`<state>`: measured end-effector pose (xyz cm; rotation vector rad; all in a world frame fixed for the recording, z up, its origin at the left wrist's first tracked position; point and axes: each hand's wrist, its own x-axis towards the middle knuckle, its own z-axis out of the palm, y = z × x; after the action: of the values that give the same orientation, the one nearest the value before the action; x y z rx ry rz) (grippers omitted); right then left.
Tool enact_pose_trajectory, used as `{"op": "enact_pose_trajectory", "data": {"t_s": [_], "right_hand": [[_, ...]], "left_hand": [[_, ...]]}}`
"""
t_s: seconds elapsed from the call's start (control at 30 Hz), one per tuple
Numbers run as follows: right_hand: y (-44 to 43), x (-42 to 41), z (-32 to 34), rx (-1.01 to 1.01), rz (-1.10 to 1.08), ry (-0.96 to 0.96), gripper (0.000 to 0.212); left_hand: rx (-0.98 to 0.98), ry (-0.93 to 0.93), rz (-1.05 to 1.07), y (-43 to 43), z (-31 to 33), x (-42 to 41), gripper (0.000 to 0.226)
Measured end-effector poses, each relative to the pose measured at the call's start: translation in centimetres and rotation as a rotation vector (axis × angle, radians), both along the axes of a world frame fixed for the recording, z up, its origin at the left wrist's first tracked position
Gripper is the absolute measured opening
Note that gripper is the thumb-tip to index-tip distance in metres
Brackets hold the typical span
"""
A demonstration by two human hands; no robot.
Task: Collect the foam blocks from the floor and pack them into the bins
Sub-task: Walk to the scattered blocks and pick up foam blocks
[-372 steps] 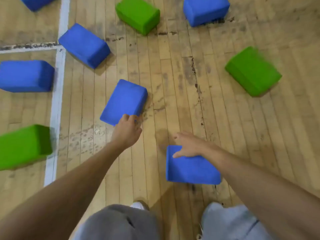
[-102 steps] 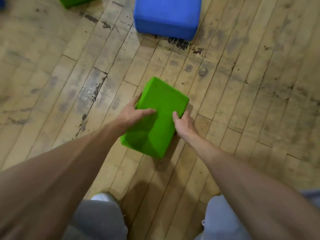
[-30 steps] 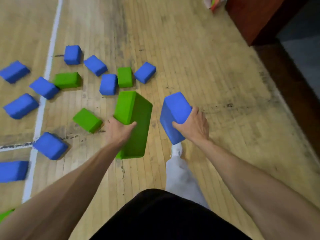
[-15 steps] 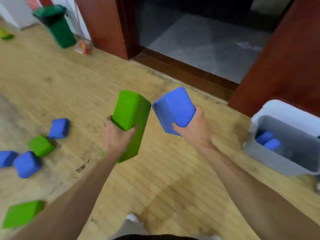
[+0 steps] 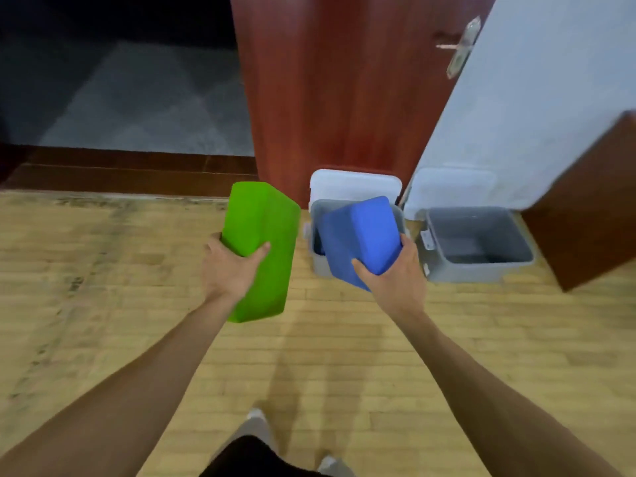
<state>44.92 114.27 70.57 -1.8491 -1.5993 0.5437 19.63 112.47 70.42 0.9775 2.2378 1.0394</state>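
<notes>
My left hand (image 5: 230, 266) grips a green foam block (image 5: 261, 249), held upright in the air left of the bins. In my right hand (image 5: 395, 273) is a blue foam block (image 5: 361, 235), tilted and held in front of the left grey bin (image 5: 316, 232), hiding most of its inside. The right grey bin (image 5: 481, 270) stands beside it on the floor, and no block shows inside it. Behind each bin leans a white lid (image 5: 354, 184).
A red-brown door (image 5: 337, 84) stands right behind the left bin. A pale wall (image 5: 537, 108) and a brown panel (image 5: 592, 215) close in on the right. A dark doorway with a wooden threshold (image 5: 130, 166) lies to the far left. Bare wooden floor (image 5: 103, 304) surrounds me.
I have turned and walked to the bins with both blocks in hand. The bins now sit straight ahead, and the scattered blocks on the floor have left the view.
</notes>
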Motion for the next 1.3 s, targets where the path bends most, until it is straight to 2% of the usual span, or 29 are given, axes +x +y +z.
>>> {"op": "enact_pose_trajectory", "data": {"t_s": [0.07, 0.23, 0.37, 0.53, 0.7, 0.87, 1.0, 1.3], "right_hand": [[2.2, 1.6, -1.0, -0.01, -0.025, 0.015, 0.093], [8.9, 2.5, -4.5, -0.043, -0.063, -0.013, 0.09], [16.8, 1.0, -6.7, -0.088, -0.076, -0.091, 0.086], [25.8, 0.4, -7.4, -0.149, -0.103, -0.116, 0.089], [33.2, 2.9, -8.0, -0.173, -0.166, -0.101, 0.089], [40.0, 7.1, -11.6, -0.221, -0.217, -0.082, 0.089], [46.4, 10.8, -18.9, -0.29, -0.229, -0.043, 0.092], [56.6, 15.8, -42.8, -0.491, -0.351, 0.0, 0.093]], "left_hand": [[-0.01, -0.036, -0.038, 3.2, -1.0, 1.6, 0.101], [-0.126, -0.094, -0.109, 11.1, -4.4, 3.9, 0.08], [-0.14, -0.156, -0.187, 19.4, -7.6, 2.5, 0.086], [-0.25, -0.125, -0.277, 29.5, -8.4, 1.8, 0.095], [-0.308, -0.076, -0.332, 38.1, -8.5, 4.7, 0.091], [-0.349, -0.013, -0.371, 45.6, -12.1, 8.9, 0.086], [-0.395, -0.01, -0.356, 51.3, -19.0, 12.8, 0.087], [-0.543, -0.152, -0.257, 62.6, -42.9, 18.9, 0.082]]}}
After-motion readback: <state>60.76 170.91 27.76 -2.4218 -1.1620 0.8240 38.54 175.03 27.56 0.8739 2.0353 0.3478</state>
